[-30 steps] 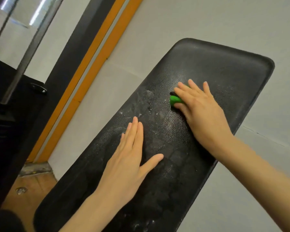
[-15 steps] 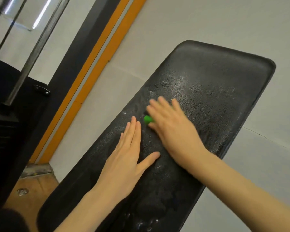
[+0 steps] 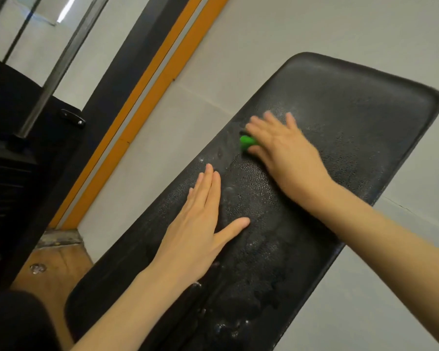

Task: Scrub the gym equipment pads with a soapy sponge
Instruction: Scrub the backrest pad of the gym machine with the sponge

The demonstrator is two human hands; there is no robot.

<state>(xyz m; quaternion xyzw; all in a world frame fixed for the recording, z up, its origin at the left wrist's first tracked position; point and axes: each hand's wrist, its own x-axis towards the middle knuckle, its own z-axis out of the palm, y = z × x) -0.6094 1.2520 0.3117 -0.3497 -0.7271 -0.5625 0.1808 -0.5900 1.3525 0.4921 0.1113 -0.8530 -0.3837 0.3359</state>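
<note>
Scrubbing step in hand, I judge: black pad (image 3: 340, 138) wet and sudsy through middle, far end looks drier. Next move calls for steady pressure, strokes toward far end. Left hand (image 3: 200, 224) flat, fingers straight, thumb splayed, bracing pad. Right hand (image 3: 287, 150) blurred, fingers spread over green sponge (image 3: 247, 142), pressing it near pad's left edge.

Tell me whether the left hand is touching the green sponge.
Apart. The head view shows the left hand flat on the black pad, with bare pad between its fingertips and the green sponge under the right hand.
</note>
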